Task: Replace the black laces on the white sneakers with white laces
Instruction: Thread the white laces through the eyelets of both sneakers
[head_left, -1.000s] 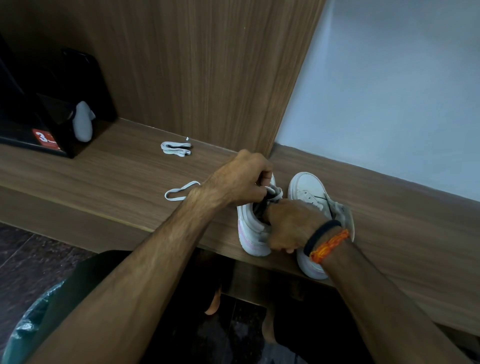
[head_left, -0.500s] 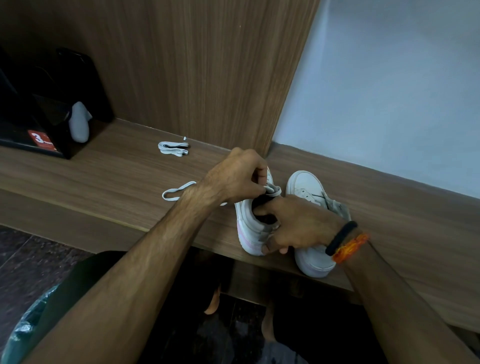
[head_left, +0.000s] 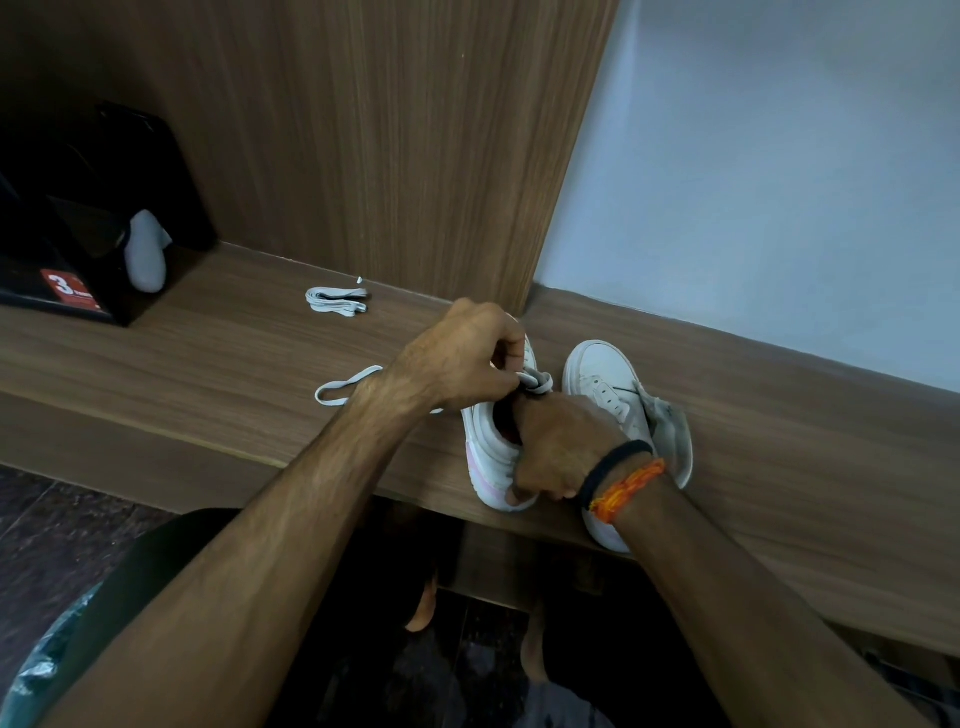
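Note:
Two white sneakers stand on the wooden shelf (head_left: 208, 374). My left hand (head_left: 462, 358) pinches a white lace (head_left: 537, 383) at the top of the left sneaker (head_left: 485, 441); the lace's loose loop (head_left: 337, 389) trails left on the shelf. My right hand (head_left: 558, 447) grips that sneaker around its collar and heel, thumb at the opening. The right sneaker (head_left: 605, 379) stands beside it with bare eyelets, partly behind my right wrist. A folded bundle of white lace (head_left: 336, 301) lies farther back. No black lace shows.
A black box (head_left: 72, 260) with a red label and a white object (head_left: 145, 252) stand at the shelf's left end. A wooden panel and a pale wall rise behind. Below the shelf edge are dark floor tiles and my feet.
My right hand has slid back along the left sneaker toward its heel. My left hand stays at the sneaker's top, still pinching the white lace.

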